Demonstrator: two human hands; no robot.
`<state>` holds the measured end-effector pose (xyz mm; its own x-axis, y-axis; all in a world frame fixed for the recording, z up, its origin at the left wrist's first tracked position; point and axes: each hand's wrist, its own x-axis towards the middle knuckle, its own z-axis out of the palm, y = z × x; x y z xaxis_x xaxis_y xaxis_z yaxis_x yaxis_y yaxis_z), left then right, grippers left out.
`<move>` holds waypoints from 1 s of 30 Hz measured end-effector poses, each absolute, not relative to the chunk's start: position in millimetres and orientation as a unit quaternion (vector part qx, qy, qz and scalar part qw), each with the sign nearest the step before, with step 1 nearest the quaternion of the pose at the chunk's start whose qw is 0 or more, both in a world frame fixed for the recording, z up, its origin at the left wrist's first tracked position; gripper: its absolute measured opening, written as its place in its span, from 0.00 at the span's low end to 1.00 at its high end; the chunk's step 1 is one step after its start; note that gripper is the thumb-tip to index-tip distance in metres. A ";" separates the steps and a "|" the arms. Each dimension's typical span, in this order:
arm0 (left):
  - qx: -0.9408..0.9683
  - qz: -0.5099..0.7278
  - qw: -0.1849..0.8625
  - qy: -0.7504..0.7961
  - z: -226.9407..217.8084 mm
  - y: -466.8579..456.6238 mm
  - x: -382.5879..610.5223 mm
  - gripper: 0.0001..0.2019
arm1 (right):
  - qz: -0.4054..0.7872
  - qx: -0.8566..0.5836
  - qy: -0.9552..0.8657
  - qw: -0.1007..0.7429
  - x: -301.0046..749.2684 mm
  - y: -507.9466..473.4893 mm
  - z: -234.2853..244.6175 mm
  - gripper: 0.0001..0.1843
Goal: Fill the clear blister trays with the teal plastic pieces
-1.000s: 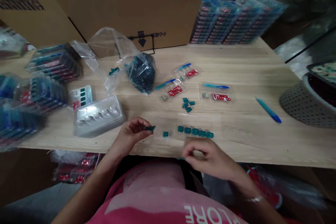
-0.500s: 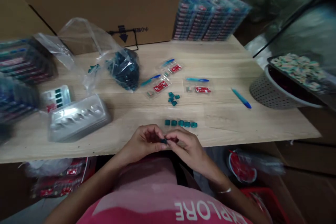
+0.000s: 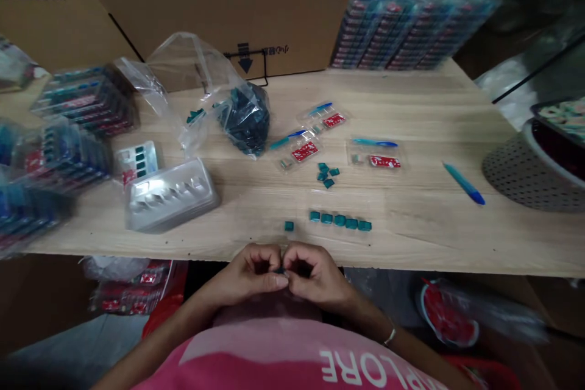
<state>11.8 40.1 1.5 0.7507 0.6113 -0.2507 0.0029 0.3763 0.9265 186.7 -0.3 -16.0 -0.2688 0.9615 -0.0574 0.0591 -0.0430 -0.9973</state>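
Observation:
My left hand (image 3: 261,269) and my right hand (image 3: 311,271) meet in front of the table's near edge. Thumbs and fingertips of both pinch a small dark teal block (image 3: 280,270), mostly covered by the fingers. Just beyond them a single teal block (image 3: 289,226) lies on the wood. To its right is a row of several teal blocks (image 3: 339,220), and a loose cluster of the same blocks (image 3: 323,177) sits farther back. A clear plastic bag (image 3: 247,119) full of teal blocks stands behind, its mouth spread to the left.
Three clear packs with pens and red cards (image 3: 304,151) lie mid-table. A blue pen (image 3: 464,183) is near a grey perforated basket (image 3: 525,164). Stacked clear trays (image 3: 171,198) and filled packs (image 3: 86,100) occupy the left. A large carton (image 3: 219,6) and more packs (image 3: 406,27) stand behind.
The view has turned left. Both hands have drawn back toward my body, still pinching a dark block. A single teal block now shows left of the row, where my left hand was.

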 end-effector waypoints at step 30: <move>0.895 0.260 0.168 0.321 -46.1 84.9 10.3 0.09 | 0.202 -0.492 -0.782 0.324 230.3 67.8 -23.1 0.06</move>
<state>10.3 84.9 -46.1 0.6593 0.6613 0.3579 0.4869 -0.7382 0.4669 230.3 67.8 -23.1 -0.3058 0.9007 0.3086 0.6389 0.4344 -0.6349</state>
